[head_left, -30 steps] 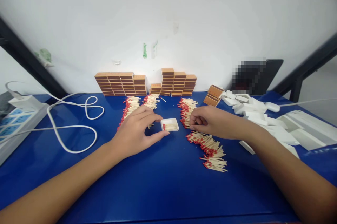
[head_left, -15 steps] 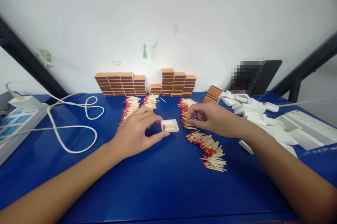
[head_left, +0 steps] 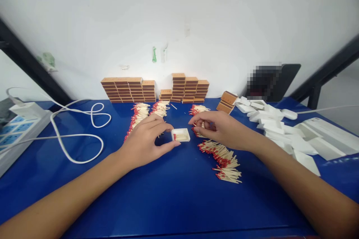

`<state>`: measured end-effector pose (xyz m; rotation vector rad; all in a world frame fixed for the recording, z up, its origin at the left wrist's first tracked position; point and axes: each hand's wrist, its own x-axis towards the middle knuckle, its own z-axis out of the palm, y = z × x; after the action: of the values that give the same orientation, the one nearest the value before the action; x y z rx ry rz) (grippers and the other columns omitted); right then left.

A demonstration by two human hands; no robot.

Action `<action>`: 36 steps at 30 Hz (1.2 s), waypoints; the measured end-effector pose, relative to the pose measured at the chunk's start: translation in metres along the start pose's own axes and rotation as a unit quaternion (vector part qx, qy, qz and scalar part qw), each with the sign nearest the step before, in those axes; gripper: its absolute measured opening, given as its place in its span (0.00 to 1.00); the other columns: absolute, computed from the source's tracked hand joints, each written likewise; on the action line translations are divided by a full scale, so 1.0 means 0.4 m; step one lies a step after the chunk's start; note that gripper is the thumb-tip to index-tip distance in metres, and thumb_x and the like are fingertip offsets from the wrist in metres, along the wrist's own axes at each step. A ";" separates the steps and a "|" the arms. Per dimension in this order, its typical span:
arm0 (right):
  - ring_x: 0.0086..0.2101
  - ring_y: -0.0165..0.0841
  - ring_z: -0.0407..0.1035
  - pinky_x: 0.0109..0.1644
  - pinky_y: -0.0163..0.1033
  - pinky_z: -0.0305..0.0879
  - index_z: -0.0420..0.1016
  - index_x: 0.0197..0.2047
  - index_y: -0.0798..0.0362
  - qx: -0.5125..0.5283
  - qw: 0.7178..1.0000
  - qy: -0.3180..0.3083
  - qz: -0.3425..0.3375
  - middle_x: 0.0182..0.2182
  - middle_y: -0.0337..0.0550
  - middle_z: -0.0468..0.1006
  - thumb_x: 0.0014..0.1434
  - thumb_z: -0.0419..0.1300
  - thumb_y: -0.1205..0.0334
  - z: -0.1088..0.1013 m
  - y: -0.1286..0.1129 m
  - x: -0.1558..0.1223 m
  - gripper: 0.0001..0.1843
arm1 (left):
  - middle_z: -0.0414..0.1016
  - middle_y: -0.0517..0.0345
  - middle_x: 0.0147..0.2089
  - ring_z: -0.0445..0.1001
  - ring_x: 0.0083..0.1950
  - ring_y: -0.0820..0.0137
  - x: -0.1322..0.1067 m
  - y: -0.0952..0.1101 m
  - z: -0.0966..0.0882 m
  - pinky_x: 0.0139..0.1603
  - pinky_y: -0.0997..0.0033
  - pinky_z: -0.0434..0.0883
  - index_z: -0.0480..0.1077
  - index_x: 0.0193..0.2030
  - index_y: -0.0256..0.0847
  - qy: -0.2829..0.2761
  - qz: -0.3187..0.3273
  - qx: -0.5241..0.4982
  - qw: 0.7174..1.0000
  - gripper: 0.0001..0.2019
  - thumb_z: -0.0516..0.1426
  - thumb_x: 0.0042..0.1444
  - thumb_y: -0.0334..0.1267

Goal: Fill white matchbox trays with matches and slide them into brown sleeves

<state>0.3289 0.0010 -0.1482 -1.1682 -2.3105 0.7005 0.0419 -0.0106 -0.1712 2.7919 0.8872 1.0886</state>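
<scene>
My left hand [head_left: 148, 140] pinches the left end of a small white matchbox tray [head_left: 183, 141] between thumb and fingers. Several red-tipped matches [head_left: 178, 136] lie in the tray, heads to the left. To its right, my right hand [head_left: 223, 128] is lowered over a row of loose matches [head_left: 199, 108], thumb and forefinger apart around some of them. Part of that row is hidden under the hand. Nearer to me, more matches [head_left: 221, 153] spread in a curved line. Behind my left hand run two further rows of matches [head_left: 140, 113].
Brown matchbox sleeves [head_left: 129, 89] stand stacked against the wall, with two leaning sleeves [head_left: 227, 100] to their right. White empty trays [head_left: 276, 123] are heaped at the right. A white cable [head_left: 57, 130] and a power strip [head_left: 21, 130] lie at the left.
My right hand has shifted slightly left over the matches, and its forefinger has stretched away from the thumb. My left hand and the tray have hardly moved.
</scene>
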 end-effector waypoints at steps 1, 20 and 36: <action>0.27 0.31 0.67 0.33 0.39 0.64 0.81 0.49 0.50 0.012 1.000 0.007 0.001 0.27 0.38 0.76 0.70 0.61 0.53 0.002 -0.003 0.000 0.12 | 0.82 0.53 0.40 0.79 0.47 0.60 0.000 0.000 0.000 0.47 0.58 0.77 0.77 0.49 0.39 -0.002 0.000 0.001 1.000 0.14 0.68 0.65 0.46; 0.29 0.30 0.68 0.32 0.38 0.63 0.86 0.44 0.46 0.124 0.991 0.054 -0.002 0.32 0.38 0.82 0.70 0.66 0.51 0.080 -0.063 -0.010 0.10 | 0.82 0.52 0.41 0.80 0.48 0.59 -0.004 0.008 0.004 0.51 0.56 0.79 0.77 0.49 0.38 -0.013 0.017 -0.029 0.999 0.15 0.68 0.64 0.47; 0.35 0.35 0.69 0.31 0.40 0.62 0.89 0.40 0.44 0.184 0.968 0.167 0.014 0.37 0.44 0.80 0.63 0.72 0.49 0.096 -0.056 0.004 0.09 | 0.84 0.54 0.41 0.79 0.46 0.63 0.003 0.010 0.001 0.50 0.60 0.78 0.77 0.48 0.40 0.044 0.008 -0.016 0.999 0.13 0.69 0.64 0.45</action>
<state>0.2916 -0.0180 -0.1633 -1.0518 -1.7964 0.8296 0.0449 -0.0133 -0.1697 2.7485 0.8483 1.2245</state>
